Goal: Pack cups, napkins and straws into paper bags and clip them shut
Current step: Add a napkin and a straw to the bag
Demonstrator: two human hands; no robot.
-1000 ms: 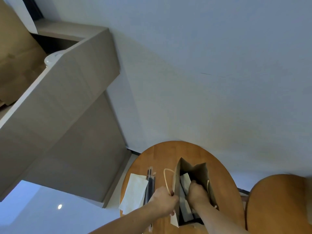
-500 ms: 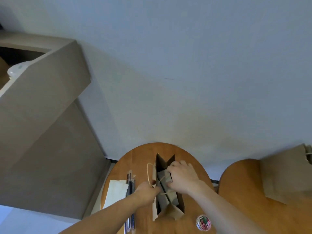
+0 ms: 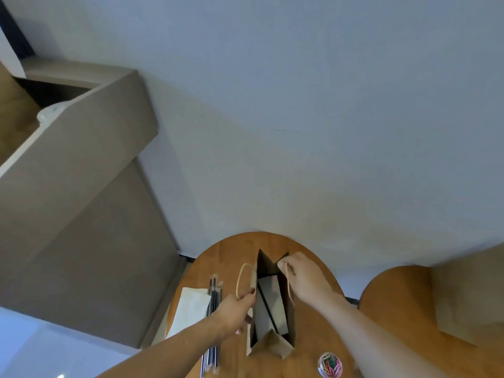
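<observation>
paper bag (image 3: 275,346) open, folded napkin (image 3: 268,296) inside, left hand (image 3: 234,312) pinching its rim, right hand (image 3: 305,279) gripping opposite rim

Cropped, dark, blurred
Straws (image 3: 214,296) run off the bottom edge; the bag (image 3: 272,347) contents are too dark to tell; a blurred brown shape (image 3: 469,296) is cropped at right.

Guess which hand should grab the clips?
Probably right: the round tub of colourful paper clips lies nearer the right hand; the brown paper bag stands between it and the left hand.
</observation>
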